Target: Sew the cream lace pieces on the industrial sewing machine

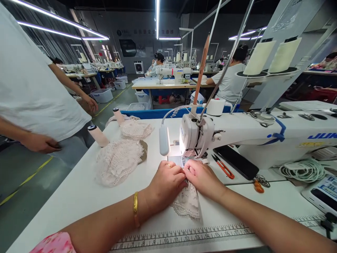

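Under the head of the sewing machine [200,135], a small piece of pale lace [187,203] lies flat on the white table [79,193], its far edge tucked between two hands and its near edge spread toward a printed ruler strip [184,236]. Both hands press together on the lace just in front of the needle. The left hand [166,183] is curled, fingers bent down onto the cloth and pinching its edge; a gold bangle [135,213] sits on that wrist. The right hand [201,176] is likewise closed into a loose fist, fingertips gripping the same edge, knuckles touching the left hand.

Just right of the hands lie red-handled snips [223,167] and a dark phone [235,161]. A small lamp [164,140] on a bent neck hangs left of the machine head. Further left on the table sit two heaps of lace pieces [118,161] and two thread cones [98,135]. A person in a white shirt [31,91] stands at the table's left edge. Other workers sit at machines well behind.
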### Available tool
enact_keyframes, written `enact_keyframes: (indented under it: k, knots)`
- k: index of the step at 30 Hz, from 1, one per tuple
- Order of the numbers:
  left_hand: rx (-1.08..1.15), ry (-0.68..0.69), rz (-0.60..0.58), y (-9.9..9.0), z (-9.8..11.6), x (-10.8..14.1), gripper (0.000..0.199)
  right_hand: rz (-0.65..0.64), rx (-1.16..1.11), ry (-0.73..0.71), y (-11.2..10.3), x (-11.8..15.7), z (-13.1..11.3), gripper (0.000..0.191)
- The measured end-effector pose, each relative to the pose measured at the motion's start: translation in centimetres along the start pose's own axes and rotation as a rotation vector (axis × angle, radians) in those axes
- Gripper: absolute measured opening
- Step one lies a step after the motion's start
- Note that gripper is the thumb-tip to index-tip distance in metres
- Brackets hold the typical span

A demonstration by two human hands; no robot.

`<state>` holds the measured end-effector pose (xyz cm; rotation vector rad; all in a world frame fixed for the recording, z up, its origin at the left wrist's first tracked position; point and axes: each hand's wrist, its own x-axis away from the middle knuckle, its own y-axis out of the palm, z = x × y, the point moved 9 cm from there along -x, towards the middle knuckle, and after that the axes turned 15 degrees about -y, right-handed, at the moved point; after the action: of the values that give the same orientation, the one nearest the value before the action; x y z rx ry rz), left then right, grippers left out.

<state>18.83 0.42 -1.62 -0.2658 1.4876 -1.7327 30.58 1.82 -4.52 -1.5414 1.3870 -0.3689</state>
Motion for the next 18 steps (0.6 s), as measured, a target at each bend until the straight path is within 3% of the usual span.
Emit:
enact_keyframes:
  k: [6,12,18]
  knots:
    - [0.027,0.008,0.007,0.1,-0.4,0.1,0.015,0.021,0.055,-0.116,-1.3,1.1,-0.5,0.010]
    - [0.026,0.012,0.050,-0.2,-0.3,0.1,0.014,-0.014,0.019,-0.298,-1.5,2.1,-2.3,0.018]
    - [0.032,-0.003,0.057,-0.3,-0.4,0.2,0.013,-0.034,0.106,-0.328,-1.3,1.7,-1.9,0.023]
